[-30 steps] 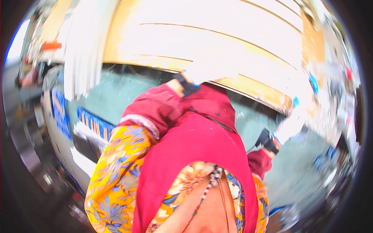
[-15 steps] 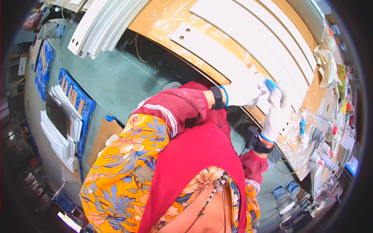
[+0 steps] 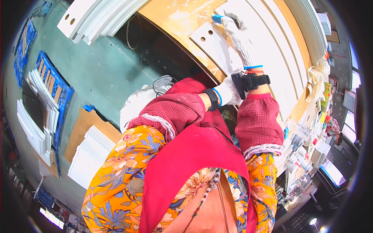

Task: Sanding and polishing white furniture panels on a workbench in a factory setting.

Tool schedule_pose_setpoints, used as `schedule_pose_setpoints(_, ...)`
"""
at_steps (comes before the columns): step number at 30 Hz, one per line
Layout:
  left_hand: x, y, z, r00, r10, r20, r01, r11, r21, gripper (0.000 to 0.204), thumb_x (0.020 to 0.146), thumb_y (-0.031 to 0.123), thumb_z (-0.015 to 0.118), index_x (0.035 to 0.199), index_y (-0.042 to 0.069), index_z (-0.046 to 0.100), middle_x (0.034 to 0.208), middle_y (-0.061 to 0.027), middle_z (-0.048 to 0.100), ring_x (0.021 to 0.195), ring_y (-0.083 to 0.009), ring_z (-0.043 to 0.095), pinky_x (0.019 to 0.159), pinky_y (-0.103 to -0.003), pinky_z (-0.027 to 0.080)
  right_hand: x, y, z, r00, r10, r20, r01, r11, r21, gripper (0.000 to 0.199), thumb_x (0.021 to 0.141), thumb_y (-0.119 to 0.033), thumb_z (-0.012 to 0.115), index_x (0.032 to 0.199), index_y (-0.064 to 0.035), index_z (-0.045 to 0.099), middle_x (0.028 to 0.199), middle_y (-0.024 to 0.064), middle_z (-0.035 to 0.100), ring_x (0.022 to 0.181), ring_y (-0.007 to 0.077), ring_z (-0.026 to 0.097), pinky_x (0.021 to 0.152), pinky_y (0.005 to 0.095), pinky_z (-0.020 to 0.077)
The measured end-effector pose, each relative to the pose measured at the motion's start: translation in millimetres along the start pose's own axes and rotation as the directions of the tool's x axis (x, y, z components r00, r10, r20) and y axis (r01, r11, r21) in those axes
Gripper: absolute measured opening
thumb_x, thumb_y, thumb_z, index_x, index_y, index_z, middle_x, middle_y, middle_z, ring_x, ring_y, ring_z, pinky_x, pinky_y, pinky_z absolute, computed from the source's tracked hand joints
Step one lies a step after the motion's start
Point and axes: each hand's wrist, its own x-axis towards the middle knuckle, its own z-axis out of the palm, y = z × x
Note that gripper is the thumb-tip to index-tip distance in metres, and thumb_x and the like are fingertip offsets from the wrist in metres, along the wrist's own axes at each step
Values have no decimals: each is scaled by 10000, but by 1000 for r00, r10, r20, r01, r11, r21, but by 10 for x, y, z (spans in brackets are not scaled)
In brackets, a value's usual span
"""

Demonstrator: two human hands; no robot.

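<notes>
right hand (image 3: 237, 29) pinches a blue tool (image 3: 217, 18) | left hand (image 3: 229, 91): grip unclear | white panel (image 3: 217, 46): likely stiff, light; hold its edges

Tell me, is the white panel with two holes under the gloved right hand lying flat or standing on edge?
Lying flat: the white panel shows its broad face on the workbench, with the right hand pressing a blue tool near it.

Two gloved hands (image 3: 237, 35) (image 3: 229, 93), two blue crates (image 3: 58, 89) (image 3: 23, 42), one fan (image 3: 162, 82).
</notes>
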Motion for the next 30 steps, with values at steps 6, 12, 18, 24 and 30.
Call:
schedule_pose_setpoints(6,-76,52,-47,989,-60,-137,26,972,-234,389,761,369,667,1050,112,630,1114,-132,641,1039,-338,607,895,-473,481,112,-17,86,993,64,95,-73,993,97,373,961,-314,594,1242,-70,629,1159,122,669,1072,229,623,949,313,464)
schedule_pose_setpoints(12,-115,50,-39,966,-68,-250,-21,941,-339,403,773,372,654,1068,98,636,1108,-146,640,1052,-354,596,906,-476,471,160,-19,135,976,153,152,-194,933,304,370,969,-271,577,1262,-47,596,1163,127,663,1080,226,622,950,308,471)
schedule_pose_setpoints(18,-91,55,35,978,-88,-190,13,931,-365,369,799,339,632,1081,102,648,1116,-138,644,1070,-345,597,944,-463,467,167,-4,175,956,215,201,-284,853,437,368,977,-228,559,1283,-24,563,1167,132,656,1087,222,621,951,304,478)
schedule_pose_setpoints(24,-86,51,96,988,-50,-145,11,965,-262,342,810,310,605,1086,114,656,1103,-113,656,1082,-331,600,960,-456,472,150,-5,180,943,236,233,-325,800,504,369,985,-186,542,1303,-1,530,1171,136,649,1094,218,620,953,300,484)
schedule_pose_setpoints(30,-107,29,66,991,-45,-127,5,956,-294,321,817,317,597,1068,128,661,1121,-114,655,1069,-329,601,931,-468,474,106,-29,183,939,238,249,-339,766,546,372,992,-143,525,1324,22,497,1175,141,643,1101,214,618,954,295,491)
